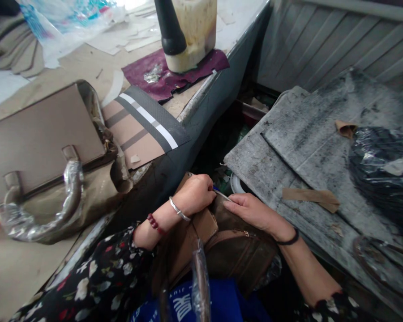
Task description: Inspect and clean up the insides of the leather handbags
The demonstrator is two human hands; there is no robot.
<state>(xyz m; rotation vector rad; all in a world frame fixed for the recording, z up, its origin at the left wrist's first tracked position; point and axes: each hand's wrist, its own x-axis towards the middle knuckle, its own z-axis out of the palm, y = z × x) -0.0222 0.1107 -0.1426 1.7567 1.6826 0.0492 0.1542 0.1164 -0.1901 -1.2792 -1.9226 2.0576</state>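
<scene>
A brown leather handbag (235,255) lies in my lap, its handle wrapped in clear plastic (200,277). My left hand (195,193) is closed in a fist on the bag's upper edge, with a silver bangle and red bead bracelet at the wrist. My right hand (251,210) rests on the bag beside it, fingers pinched on a thin blue-and-silver tool (221,193) whose tip points toward the left hand. What the left fist grips is hidden.
A beige handbag (43,147) with plastic-wrapped handle sits on the worktable at left, beside striped leather pieces (144,120), a maroon scrap (161,76) and a stained container (196,31). Grey worn boards (309,147) and a black plastic bag (386,170) lie at right.
</scene>
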